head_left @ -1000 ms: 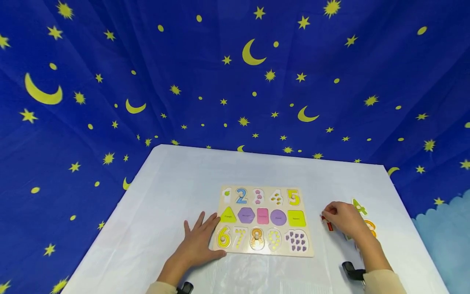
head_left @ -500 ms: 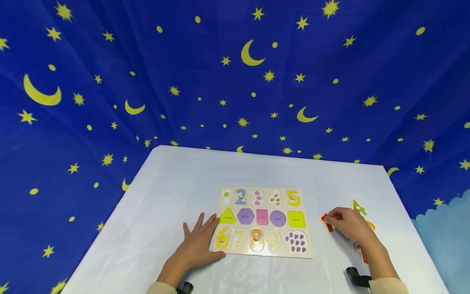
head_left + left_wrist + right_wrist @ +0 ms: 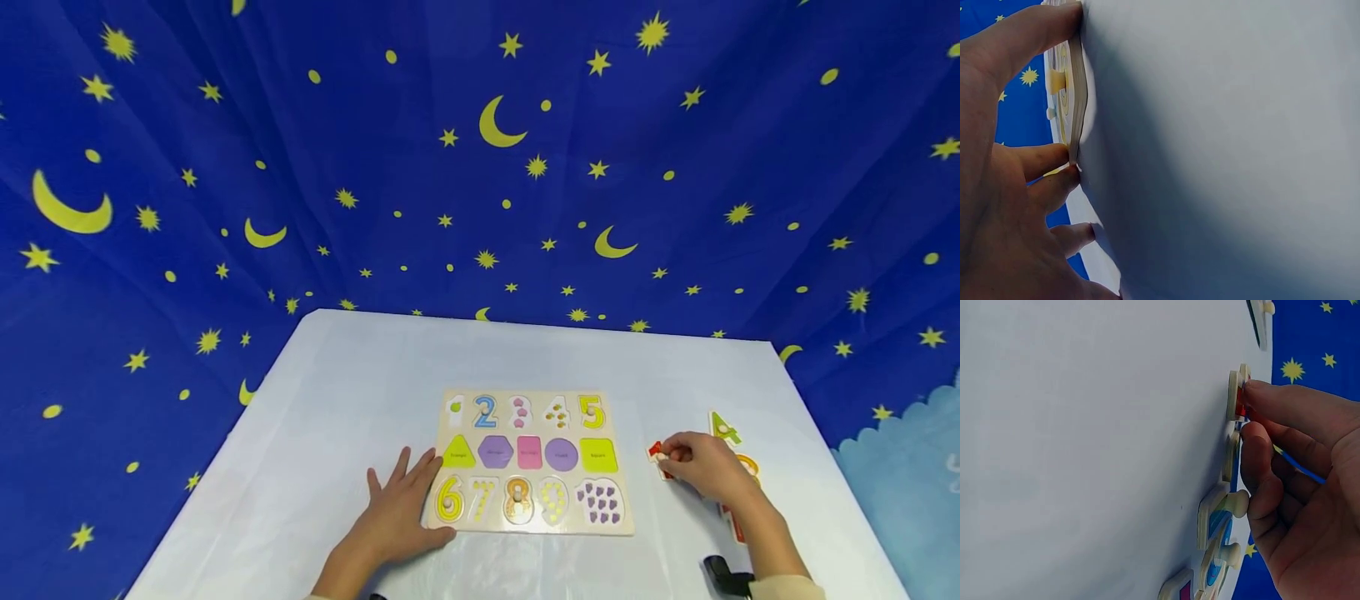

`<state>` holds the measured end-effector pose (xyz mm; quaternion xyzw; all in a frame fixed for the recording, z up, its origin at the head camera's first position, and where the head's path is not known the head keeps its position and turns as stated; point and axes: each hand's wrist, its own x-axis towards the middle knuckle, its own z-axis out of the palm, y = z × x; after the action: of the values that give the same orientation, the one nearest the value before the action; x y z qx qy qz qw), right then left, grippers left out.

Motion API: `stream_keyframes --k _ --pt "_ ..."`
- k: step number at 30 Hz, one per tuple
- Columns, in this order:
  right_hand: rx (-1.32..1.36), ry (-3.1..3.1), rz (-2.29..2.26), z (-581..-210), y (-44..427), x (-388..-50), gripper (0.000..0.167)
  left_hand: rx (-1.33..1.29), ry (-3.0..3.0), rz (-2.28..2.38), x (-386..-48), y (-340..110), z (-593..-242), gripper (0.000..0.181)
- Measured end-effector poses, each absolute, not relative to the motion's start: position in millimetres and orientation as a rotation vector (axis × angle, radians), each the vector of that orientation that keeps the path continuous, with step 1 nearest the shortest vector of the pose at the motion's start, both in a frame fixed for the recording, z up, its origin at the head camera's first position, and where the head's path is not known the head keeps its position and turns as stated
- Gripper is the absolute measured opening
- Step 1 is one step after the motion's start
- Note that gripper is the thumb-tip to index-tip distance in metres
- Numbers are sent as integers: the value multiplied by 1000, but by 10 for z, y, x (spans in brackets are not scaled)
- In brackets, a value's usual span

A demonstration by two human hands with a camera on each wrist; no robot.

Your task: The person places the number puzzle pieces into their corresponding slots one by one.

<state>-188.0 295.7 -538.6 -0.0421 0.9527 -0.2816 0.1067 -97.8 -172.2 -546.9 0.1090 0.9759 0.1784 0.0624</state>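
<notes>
My left hand [image 3: 392, 515] lies spread along the left edge of a wooden number puzzle board [image 3: 540, 527]. In the left wrist view, thumb and fingers touch the side of the board [image 3: 1077, 94]. Right of the board, the thumb and forefinger of my right hand [image 3: 712, 471] pinch a red number 1 puzzle piece [image 3: 655, 451], low over the table. Part of this piece [image 3: 1234, 394] is hidden by the thumb in the right wrist view. The pieces 2 [image 3: 485, 412], 5 [image 3: 592, 412], 6 [image 3: 449, 500] and 8 [image 3: 517, 500] sit in the board.
A green number 4 piece [image 3: 723, 428], an orange piece [image 3: 748, 465] and a red piece [image 3: 737, 527] lie around my right forearm, partly covered. Knobbed pieces [image 3: 1213, 515] show below the fingers. A blue star-patterned cloth [image 3: 450, 167] hangs behind the white table [image 3: 390, 358].
My right hand has shifted slightly and turned the red number 1 piece so that more of its face shows. The left hand stays at the board. The head view has tilted a little.
</notes>
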Motion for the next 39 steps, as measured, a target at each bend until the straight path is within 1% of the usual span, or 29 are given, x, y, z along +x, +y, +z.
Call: stream_keyframes --k 10,21,39 --pt "-156 2851 -809 -5439 2929 -1867 16 300 2924 554 -934 -1727 -5494 102" --pt "-109 2859 -784 -5518 2900 -1807 18 275 2887 566 -905 -1738 -5513 104" --pt "-128 2917 -829 -5374 2895 -1907 22 286 2912 558 -1003 -1709 -5477 104"
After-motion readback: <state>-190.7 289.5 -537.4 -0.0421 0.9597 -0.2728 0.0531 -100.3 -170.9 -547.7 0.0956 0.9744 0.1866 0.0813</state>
